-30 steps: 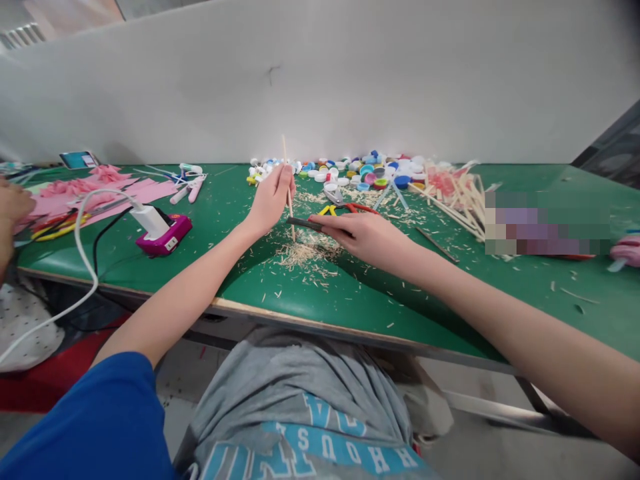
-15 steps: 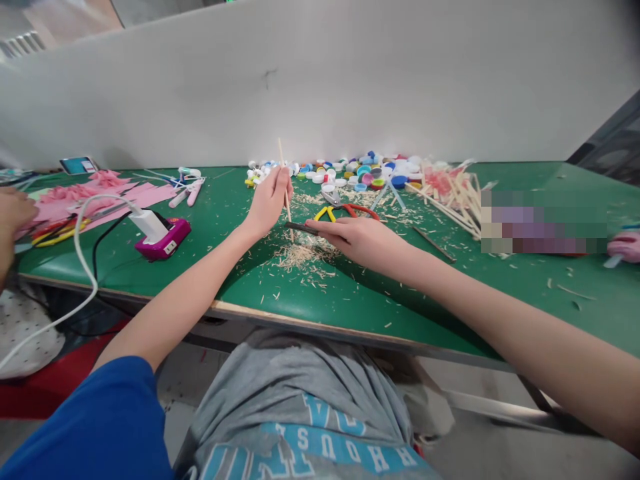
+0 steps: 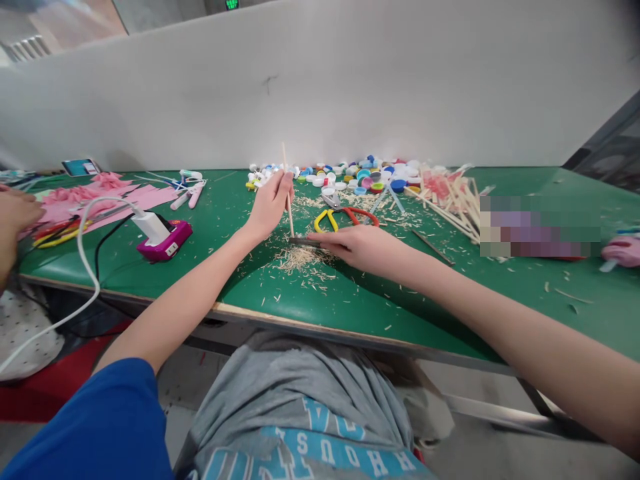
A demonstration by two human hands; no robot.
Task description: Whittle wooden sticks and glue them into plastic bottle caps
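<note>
My left hand (image 3: 273, 203) is closed round a thin wooden stick (image 3: 291, 219), which stands nearly upright with its lower end over the shavings. In my right hand (image 3: 350, 243) is a dark, narrow metal blade (image 3: 304, 242), pinched between thumb and fingers. The blade lies across the stick near its lower end and seems to touch it. Below them is a heap of pale wood shavings (image 3: 303, 259) on the green table (image 3: 250, 300). Just behind my right hand lie pliers (image 3: 353, 213) with yellow and red handles.
Many coloured bottle caps (image 3: 363, 175) line the grey partition (image 3: 320, 80). A pile of wooden sticks (image 3: 457, 203) lies to the right, near another dark strip (image 3: 433, 248). On the left are a purple power adapter (image 3: 165, 241), pink paper (image 3: 117, 207) and another person's hand (image 3: 17, 210).
My right hand and the blade have moved slightly down along the stick, towards its lower end. My left hand still holds the stick in nearly the same place.
</note>
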